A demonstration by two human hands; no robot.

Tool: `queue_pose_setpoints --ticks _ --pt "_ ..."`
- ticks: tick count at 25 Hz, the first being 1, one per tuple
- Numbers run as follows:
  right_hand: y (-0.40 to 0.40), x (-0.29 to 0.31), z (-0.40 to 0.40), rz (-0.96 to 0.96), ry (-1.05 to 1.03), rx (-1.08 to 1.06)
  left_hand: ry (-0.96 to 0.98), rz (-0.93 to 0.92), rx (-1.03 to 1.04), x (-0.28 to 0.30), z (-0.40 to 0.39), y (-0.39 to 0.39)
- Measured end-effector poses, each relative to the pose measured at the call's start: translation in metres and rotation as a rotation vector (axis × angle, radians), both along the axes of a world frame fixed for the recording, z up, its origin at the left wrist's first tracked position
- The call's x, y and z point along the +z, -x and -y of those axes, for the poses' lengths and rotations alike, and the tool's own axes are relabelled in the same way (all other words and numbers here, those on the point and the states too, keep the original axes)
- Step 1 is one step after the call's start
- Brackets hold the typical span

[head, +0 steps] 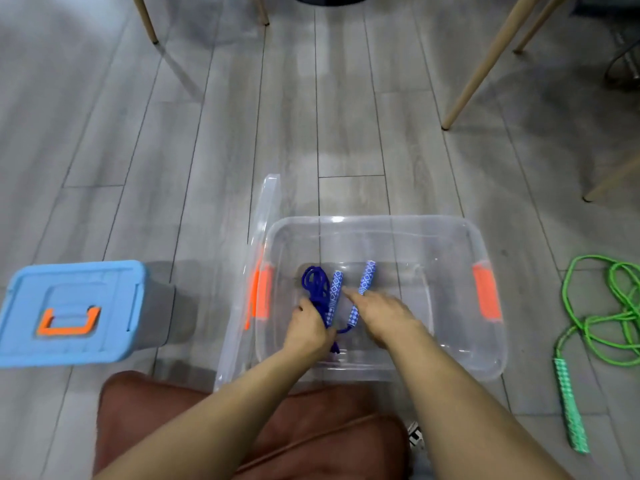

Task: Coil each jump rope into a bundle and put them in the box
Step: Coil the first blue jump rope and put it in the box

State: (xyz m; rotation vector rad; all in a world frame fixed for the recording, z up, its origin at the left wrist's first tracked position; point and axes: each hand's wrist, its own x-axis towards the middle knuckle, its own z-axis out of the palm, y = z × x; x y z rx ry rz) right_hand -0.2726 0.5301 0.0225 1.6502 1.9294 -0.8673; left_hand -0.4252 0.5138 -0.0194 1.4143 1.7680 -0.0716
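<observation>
A: Nearest us is the reddish-brown cushion point(242, 427) at the floor's near edge, with both forearms reaching over it. What are the hands doing?

B: Both are down inside the clear plastic storage box with orange latches point(485, 358). The left hand point(308, 329) has its grip curled around the coiled blue jump rope with patterned blue-and-white handles point(327, 294). The right hand point(382, 315) has fingers fairly straight, resting on one handle, not wrapped round it.

A: So which step?

B: I'd judge it's the placing of the first bundle: coil done, now being settled on the box bottom, toward its left side.

A: And next?

B: Probably letting go without the loops springing loose, then reaching toward the floor's right edge, where the loose green jump rope with a green patterned handle point(606, 323) lies uncoiled, well apart from the box.

A: Anything else?

B: The clear lid point(266, 202) leans against the box's left wall; a blue-lidded grey box with an orange handle point(79, 310) sits further left. Beyond, pale wooden furniture legs point(485, 64).
</observation>
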Motion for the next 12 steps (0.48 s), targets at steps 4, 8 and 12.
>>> queue_pose_setpoints --ticks 4,8,12 --pt "-0.049 -0.019 0.012 0.11 0.051 -0.094 0.026 -0.19 -0.255 -0.006 -0.005 -0.011" --pt "-0.088 -0.007 0.004 0.133 -0.038 -0.084 -0.194 -0.281 -0.456 -0.01 -0.015 -0.03" --pt "-0.14 0.04 -0.015 0.271 -0.236 0.05 -0.13 -0.345 -0.782 -0.033 -0.018 -0.045"
